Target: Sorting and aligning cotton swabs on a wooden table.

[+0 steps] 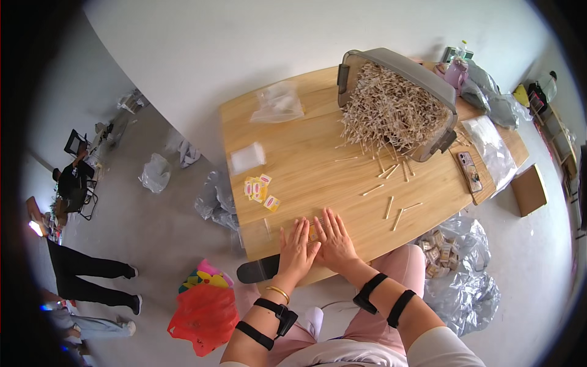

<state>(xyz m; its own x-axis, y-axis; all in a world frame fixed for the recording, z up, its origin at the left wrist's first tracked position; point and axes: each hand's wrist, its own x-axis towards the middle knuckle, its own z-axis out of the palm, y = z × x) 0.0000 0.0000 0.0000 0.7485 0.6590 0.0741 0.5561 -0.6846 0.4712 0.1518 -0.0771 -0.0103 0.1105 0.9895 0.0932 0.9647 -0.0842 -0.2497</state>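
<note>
My left hand (297, 252) and my right hand (335, 242) lie flat near the front edge of the wooden table (293, 147), fingers stretched out and thumbs close together. Between them shows part of a small flat item with a yellow-orange patch (313, 232); the rest is hidden under my hands. A single cotton swab (267, 229) lies left of my left hand. Several yellow, white and red labels (254, 188) are scattered farther left. Right of my hands lie more loose cotton swabs (389, 208). They trail from a tipped grey plastic bin (397, 70) full of swabs.
A black flat object (259, 269) sits at the table's front left edge. Clear bags (276, 103) lie at the back left, a phone (469, 171) at the right. On the floor are a red bag (205, 318), a plastic sack of small packs (465, 269) and a cardboard box (529, 189).
</note>
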